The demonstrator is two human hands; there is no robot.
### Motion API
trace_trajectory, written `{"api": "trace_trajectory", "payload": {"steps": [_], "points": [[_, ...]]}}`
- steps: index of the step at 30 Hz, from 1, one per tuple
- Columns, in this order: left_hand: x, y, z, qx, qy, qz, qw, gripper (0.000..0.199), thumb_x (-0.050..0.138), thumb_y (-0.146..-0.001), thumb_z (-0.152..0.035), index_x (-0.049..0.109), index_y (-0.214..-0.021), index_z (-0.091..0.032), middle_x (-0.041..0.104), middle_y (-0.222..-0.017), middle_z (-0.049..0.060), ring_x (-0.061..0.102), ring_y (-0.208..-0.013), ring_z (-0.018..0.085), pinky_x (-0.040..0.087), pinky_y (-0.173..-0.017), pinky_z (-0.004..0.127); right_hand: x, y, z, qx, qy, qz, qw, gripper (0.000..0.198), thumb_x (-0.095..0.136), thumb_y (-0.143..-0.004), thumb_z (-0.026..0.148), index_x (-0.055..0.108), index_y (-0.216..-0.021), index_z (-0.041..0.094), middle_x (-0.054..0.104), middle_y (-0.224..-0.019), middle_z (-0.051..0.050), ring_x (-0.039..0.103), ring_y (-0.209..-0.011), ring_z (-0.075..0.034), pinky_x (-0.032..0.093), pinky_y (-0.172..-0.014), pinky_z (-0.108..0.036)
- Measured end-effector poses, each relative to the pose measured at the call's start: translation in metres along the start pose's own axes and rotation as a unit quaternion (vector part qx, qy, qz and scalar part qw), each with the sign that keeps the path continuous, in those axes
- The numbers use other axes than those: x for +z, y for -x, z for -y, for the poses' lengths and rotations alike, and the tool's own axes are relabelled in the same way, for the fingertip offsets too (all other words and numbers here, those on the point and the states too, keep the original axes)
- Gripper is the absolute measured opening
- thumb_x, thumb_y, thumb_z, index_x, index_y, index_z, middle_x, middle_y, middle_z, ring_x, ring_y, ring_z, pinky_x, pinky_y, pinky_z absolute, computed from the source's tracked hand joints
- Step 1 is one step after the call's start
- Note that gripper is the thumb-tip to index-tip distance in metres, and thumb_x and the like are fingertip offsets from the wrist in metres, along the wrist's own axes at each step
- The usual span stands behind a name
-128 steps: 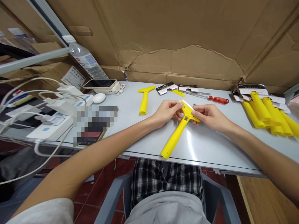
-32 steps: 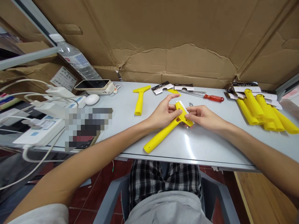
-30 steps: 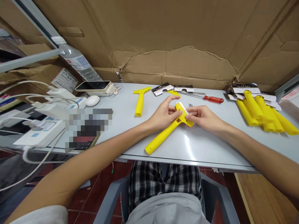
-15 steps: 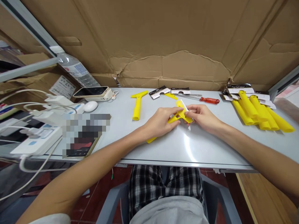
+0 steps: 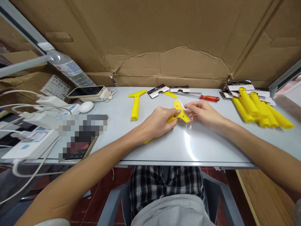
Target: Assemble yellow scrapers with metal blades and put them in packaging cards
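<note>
My left hand (image 5: pixel 162 121) is closed round the handle of a yellow scraper (image 5: pixel 182 115), its wide head turned toward the right. A thin bright blade edge (image 5: pixel 182 105) runs along that head. Just beside the blade, the fingers of my right hand (image 5: pixel 202 112) are bent together in a pinch. A small shiny bit shows at its fingertips, too small to name. Further left lies a yellow scraper handle (image 5: pixel 135 108) with a T-shaped head. Behind my hands lie black-and-white cards (image 5: pixel 158 91), a yellow strip (image 5: pixel 170 94) and a red-handled screwdriver (image 5: pixel 209 98).
Several yellow scrapers with cards (image 5: pixel 258 110) are piled at the right. On the left are a power strip (image 5: pixel 30 144) with cables, a white mouse (image 5: pixel 86 107), a phone on a white block (image 5: pixel 87 91), a blurred-out phone (image 5: pixel 82 141) and a tilted bottle (image 5: pixel 70 67). Cardboard (image 5: pixel 169 34) stands behind.
My right fingers have come off the scraper's head to beside its blade edge. The head has turned slightly and shows more of its face. The whole view has shifted a little.
</note>
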State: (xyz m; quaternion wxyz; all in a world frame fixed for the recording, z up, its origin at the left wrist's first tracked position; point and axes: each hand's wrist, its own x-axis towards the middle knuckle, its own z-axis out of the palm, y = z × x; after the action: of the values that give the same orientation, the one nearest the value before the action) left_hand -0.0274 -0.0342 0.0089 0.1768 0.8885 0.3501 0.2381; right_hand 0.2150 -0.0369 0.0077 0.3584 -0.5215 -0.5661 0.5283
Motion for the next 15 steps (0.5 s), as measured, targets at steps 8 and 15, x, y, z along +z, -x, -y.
{"api": "trace_trajectory", "payload": {"steps": [8,15], "points": [[-0.006,-0.004,0.013,-0.035,-0.017,-0.003,0.999,0.04,0.066,-0.097,-0.026,0.077,-0.134,-0.016,0.084,-0.11,0.012,0.07,-0.077,0.02,0.054,-0.083,0.036,-0.06,-0.016,-0.005,-0.148,0.439,-0.074,0.883,0.027,0.068,-0.09,0.03,0.083,-0.106,0.014,0.074,-0.091,-0.008,0.059,-0.077,-0.01,0.042,-0.079,-0.024],[-0.009,-0.003,0.008,-0.033,-0.025,0.013,0.999,0.04,0.063,-0.096,-0.024,0.077,-0.134,-0.017,0.084,-0.109,0.014,0.075,-0.091,0.026,0.053,-0.085,0.038,-0.037,-0.024,-0.035,-0.211,0.482,-0.033,0.85,0.039,0.055,-0.101,0.038,0.08,-0.13,0.027,0.072,-0.109,-0.007,0.058,-0.089,-0.009,0.038,-0.082,-0.023]]}}
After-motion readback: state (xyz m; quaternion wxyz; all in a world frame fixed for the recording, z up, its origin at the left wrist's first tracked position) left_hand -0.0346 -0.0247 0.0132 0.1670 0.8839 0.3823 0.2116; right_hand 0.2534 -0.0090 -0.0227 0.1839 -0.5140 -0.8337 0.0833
